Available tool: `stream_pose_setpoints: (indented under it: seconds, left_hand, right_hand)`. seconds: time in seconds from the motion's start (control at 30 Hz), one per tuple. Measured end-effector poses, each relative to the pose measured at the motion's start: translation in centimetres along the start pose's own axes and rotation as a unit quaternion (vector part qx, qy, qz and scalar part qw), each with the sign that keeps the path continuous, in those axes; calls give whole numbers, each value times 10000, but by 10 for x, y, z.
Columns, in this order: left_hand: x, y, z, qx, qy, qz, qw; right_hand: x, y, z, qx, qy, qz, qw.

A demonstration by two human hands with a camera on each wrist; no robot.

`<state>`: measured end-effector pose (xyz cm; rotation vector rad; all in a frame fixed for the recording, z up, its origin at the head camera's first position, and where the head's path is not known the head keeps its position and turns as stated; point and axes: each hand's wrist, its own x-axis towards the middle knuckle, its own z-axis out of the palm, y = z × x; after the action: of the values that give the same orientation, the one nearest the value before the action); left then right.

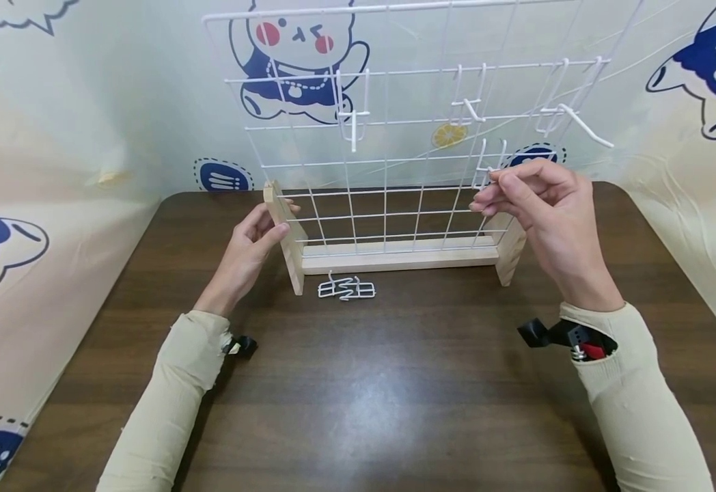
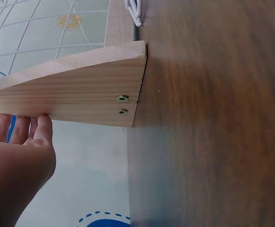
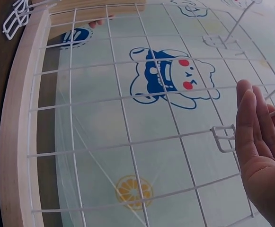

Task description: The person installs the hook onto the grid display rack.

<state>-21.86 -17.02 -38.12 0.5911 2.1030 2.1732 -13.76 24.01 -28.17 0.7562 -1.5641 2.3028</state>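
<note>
A white wire grid rack (image 1: 385, 164) stands on wooden feet joined by a wooden base bar (image 1: 401, 260). My left hand (image 1: 250, 249) grips the rack's left wooden side panel (image 1: 290, 253), thumb on the front and fingers behind; the left wrist view also shows this side panel (image 2: 71, 90). Raised at the grid's right side, my right hand (image 1: 545, 212) pinches the prong of a white wire hook (image 1: 482, 169). In the right wrist view the hook's frame (image 3: 223, 138) lies against the grid wires, with the right hand (image 3: 265, 142) beside it. Whether it is hooked on cannot be told.
Higher on the grid hang three more white hooks, on the left (image 1: 353, 116), in the middle (image 1: 469, 106) and on the right (image 1: 570, 113). A small heap of loose wire hooks (image 1: 346, 289) lies on the brown table (image 1: 395, 396) before the rack. Patterned cloth (image 1: 136, 102) surrounds the table.
</note>
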Motion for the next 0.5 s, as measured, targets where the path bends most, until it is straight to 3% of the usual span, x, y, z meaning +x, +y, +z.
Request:
stream_pose_setpoints:
  seconds: [0.5]
  left_hand:
    - [0, 1, 1, 66, 59, -63, 9999]
  right_hand:
    - [0, 6, -9, -343, 45, 199, 9992]
